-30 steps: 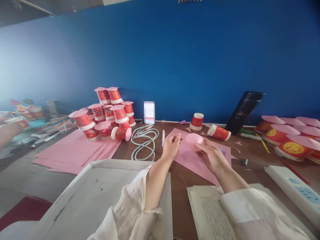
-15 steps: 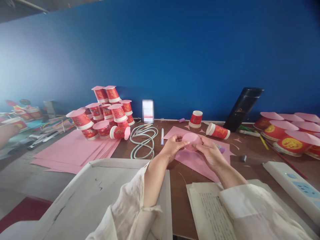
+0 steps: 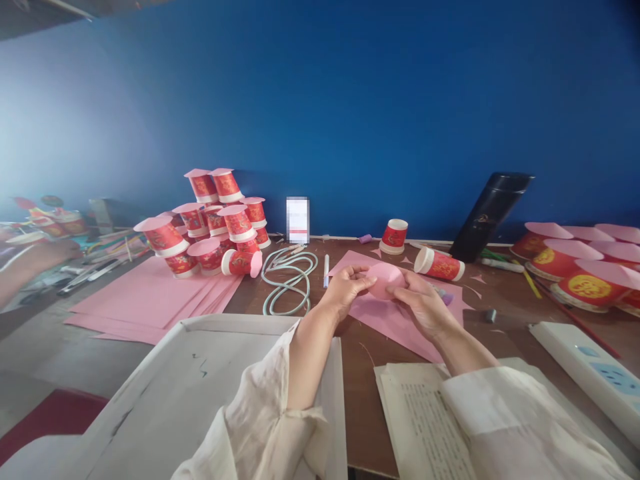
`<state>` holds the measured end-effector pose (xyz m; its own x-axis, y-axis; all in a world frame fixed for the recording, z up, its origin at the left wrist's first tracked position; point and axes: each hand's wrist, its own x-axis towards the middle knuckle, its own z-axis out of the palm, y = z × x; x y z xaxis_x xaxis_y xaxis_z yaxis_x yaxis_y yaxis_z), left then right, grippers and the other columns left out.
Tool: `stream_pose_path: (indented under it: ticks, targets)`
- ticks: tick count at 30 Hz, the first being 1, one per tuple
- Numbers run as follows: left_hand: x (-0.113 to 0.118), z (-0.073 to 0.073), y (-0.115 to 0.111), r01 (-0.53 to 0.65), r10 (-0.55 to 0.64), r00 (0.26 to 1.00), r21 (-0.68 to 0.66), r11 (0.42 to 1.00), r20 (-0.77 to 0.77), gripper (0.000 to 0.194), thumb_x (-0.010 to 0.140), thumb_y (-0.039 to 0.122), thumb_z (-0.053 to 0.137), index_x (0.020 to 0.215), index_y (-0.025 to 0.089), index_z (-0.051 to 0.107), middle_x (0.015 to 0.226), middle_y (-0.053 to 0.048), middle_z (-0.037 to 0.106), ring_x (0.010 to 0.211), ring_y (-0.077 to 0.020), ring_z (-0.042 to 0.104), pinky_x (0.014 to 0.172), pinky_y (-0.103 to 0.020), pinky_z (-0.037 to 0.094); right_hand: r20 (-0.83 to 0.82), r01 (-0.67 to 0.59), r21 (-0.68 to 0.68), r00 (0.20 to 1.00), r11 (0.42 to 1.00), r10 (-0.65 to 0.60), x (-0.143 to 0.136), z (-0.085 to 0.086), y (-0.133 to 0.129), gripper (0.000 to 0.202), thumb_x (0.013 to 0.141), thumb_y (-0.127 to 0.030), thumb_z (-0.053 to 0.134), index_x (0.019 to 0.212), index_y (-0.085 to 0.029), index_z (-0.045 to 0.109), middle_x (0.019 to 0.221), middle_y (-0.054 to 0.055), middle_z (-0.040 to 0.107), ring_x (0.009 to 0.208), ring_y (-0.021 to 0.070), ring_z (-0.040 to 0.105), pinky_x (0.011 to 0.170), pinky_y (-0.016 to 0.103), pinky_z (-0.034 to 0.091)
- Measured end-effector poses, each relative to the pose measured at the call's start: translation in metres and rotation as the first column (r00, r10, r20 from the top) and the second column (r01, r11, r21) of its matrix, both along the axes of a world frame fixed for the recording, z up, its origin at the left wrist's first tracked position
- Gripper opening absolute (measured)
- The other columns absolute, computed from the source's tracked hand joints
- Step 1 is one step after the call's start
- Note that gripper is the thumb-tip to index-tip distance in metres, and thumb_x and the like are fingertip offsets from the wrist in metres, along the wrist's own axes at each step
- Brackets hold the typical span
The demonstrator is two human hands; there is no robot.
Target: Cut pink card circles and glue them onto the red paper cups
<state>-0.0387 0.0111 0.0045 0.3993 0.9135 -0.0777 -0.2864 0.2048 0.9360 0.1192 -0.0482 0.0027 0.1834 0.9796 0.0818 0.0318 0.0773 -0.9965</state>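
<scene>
A pink paper disc is held up between both hands. My left hand pinches its left edge, and my right hand grips the right edge with the thumb on its face. Beneath them lies a pink sheet of paper on the brown table, with a small purple item near the right hand. Beyond the hands, a red paper cup stands rim down and another red cup lies on its side. Pink scraps are scattered around.
Stacked red cups with pink paper tops stand on the left beside pink sheets. A coiled cable, black thermos, power strip, printed papers and white tray surround the hands. Another person's arm reaches in at far left.
Both hands still hold the disc, which now shows a little more of its face. The other person's arm at far left has reached further in. The view has shifted slightly.
</scene>
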Motion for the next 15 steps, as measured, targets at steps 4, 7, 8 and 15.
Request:
stream_pose_path:
  ticks: [4,7,8,15]
  targets:
    - [0.0007,-0.0023,-0.0001,0.015,-0.015,1.0,0.0,1.0,0.007,0.045,0.06,0.024,0.084,0.099,0.015,0.063,0.08,-0.002,0.062,0.073,-0.0114,0.058,0.08,-0.031,0.045,-0.111,-0.043,0.009,0.993,0.999,0.044,-0.0039,0.0071,-0.0041,0.046,0.071,-0.033,0.073,0.115,-0.023,0.063,0.087,0.003,0.069,0.074,0.0205,0.065,0.061,0.031,0.051]
    - [0.0005,-0.0022,-0.001,0.057,-0.057,0.998,0.023,0.998,-0.003,0.048,0.06,0.028,0.084,0.101,0.014,0.065,0.082,-0.003,0.064,0.073,-0.0114,0.058,0.08,-0.031,0.044,-0.114,-0.005,-0.002,0.993,1.0,0.005,-0.0052,0.0094,-0.0048,0.054,0.07,-0.035,0.075,0.12,-0.024,0.06,0.079,0.0,0.067,0.064,0.0182,0.062,0.053,0.029,0.048]
    - [-0.0001,-0.002,-0.0009,0.07,-0.07,0.998,0.025,0.997,-0.006,0.047,0.06,0.029,0.084,0.101,0.014,0.066,0.083,-0.004,0.065,0.074,-0.0114,0.058,0.08,-0.031,0.044,-0.11,0.011,-0.003,0.994,1.0,-0.011,-0.0049,0.0093,-0.0046,0.055,0.07,-0.036,0.075,0.121,-0.024,0.06,0.077,0.0,0.066,0.062,0.0178,0.061,0.051,0.029,0.048]
    - [-0.0071,-0.0028,0.005,0.098,-0.097,0.995,0.015,0.995,-0.033,0.047,0.062,0.026,0.083,0.106,0.017,0.069,0.086,-0.005,0.068,0.079,-0.0124,0.06,0.087,-0.033,0.044,-0.083,-0.011,-0.02,0.996,1.0,0.009,-0.0002,0.008,-0.0043,0.048,0.07,-0.04,0.076,0.112,-0.022,0.063,0.082,0.004,0.07,0.061,0.0182,0.061,0.05,0.029,0.046]
